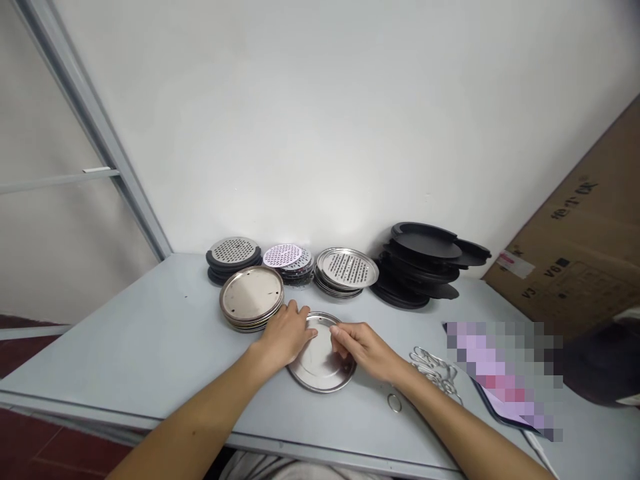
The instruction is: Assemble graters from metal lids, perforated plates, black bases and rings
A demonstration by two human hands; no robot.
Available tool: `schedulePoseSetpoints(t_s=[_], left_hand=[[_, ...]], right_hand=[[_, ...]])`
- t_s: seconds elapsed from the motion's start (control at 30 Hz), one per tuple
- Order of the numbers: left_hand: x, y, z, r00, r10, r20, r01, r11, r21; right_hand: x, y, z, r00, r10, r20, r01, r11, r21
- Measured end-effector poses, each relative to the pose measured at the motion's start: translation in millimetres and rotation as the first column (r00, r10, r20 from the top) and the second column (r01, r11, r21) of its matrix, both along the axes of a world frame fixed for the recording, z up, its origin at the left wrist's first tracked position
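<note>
A round, shallow steel plate lies on the table in front of me. My left hand grips its left rim, thumb over the plate and fingers at the far edge, close to a stack of similar plates. Above the plate's right side, my right hand is closed, thumb and fingers pinched together. Whatever is in that pinch, if anything, is hidden. Beside my right forearm are a single metal ring and a pile of metal rings or loops.
Along the wall stand perforated discs on black holders, loose perforated discs, steel plates with slotted inserts and stacked black trays. A cardboard box leans at right, behind a partly blurred phone-like device with a white cable.
</note>
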State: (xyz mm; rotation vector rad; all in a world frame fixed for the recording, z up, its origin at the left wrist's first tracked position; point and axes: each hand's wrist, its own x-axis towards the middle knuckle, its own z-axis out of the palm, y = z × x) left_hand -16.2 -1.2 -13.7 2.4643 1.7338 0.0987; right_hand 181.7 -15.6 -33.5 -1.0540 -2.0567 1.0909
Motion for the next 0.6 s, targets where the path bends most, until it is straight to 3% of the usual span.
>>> schedulePoseSetpoints(t_s=[0.13, 0.33, 0.6], left_hand=[[1, -2, 1.8, 1.0, -0.014, 0.013, 0.013, 0.999, 0.03], [4, -3, 2.2, 0.999, -0.017, 0.028, 0.014, 0.996, 0.09], [1, 27, 18.2, 0.998, 0.054, 0.033, -0.062, 0.919, 0.389]], right_hand=[[3, 5, 2, 0.994, -0.083, -0.069, 0.078, 0.994, -0.072], [2, 3, 7, 0.984, -0.166, -0.062, 0.165, 0.986, -0.022], [-1, -1, 3, 0.985, -0.172, -0.034, 0.171, 0.985, -0.017]])
